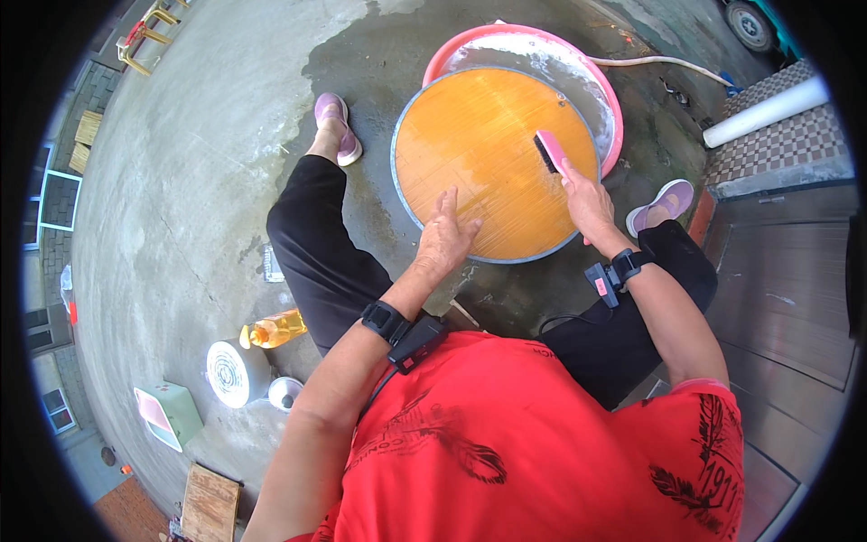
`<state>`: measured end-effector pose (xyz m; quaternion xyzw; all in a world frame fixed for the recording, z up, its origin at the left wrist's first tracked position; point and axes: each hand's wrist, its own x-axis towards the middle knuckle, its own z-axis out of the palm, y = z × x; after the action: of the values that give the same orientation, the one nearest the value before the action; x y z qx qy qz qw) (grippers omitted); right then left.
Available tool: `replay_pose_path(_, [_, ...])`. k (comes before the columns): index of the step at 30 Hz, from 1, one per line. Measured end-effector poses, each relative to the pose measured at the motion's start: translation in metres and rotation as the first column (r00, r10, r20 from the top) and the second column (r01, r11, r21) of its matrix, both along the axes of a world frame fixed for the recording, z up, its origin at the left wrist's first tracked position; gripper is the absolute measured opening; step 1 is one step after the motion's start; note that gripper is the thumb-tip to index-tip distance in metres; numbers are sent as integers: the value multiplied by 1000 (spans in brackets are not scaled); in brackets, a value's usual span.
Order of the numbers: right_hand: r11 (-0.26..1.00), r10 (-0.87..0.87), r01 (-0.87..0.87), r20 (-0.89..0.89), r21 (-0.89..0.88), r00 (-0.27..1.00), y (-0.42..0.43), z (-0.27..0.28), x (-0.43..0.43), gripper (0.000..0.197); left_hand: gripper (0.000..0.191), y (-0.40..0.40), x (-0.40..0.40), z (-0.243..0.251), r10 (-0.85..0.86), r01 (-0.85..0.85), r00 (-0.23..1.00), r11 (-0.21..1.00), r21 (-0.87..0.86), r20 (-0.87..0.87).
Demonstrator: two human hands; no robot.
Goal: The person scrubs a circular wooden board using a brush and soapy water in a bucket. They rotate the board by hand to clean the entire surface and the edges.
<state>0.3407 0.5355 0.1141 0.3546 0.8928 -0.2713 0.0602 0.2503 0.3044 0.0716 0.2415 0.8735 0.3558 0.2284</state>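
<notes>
A round wooden board (494, 162) with a pale metal rim lies over the near part of a large pink basin (613, 129), in which sudsy water shows. My right hand (590, 206) grips the handle of a pink scrubbing brush (552, 150), its dark bristles turned to the left at the board's right half. On the board's near left part my left hand (446, 234) is spread, with nothing in it; whether it presses on the wood cannot be told. Wet streaks show on the board's surface.
A whitish hose (664, 61) runs from the basin to the right. At my left are a bottle of yellow liquid (278, 329), a metal pot (234, 374), a lid (284, 393) and a green bin (173, 413). My shoes (337, 129) flank the board on wet concrete. A tiled wall (779, 149) stands right.
</notes>
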Motion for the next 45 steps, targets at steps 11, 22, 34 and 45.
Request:
replay_pose_path(11, [490, -796, 395, -213, -777, 567, 57, -22, -29, 22, 60, -57, 7, 154, -224, 241, 969, 782, 574, -102])
replay_pose_path(22, [64, 227, -384, -361, -921, 904, -247, 98, -136, 33, 29, -354, -49, 97, 825, -729, 555, 545, 414, -108])
replay_pose_path(34, [230, 551, -186, -29, -955, 834, -434, -57, -125, 22, 54, -421, -56, -45, 924, -948, 316, 314, -43, -216])
replay_pose_path(45, [234, 638, -153, 34, -960, 769, -445, -75, -131, 28, 53, -419, -49, -47, 932, -952, 289, 305, 39, -218])
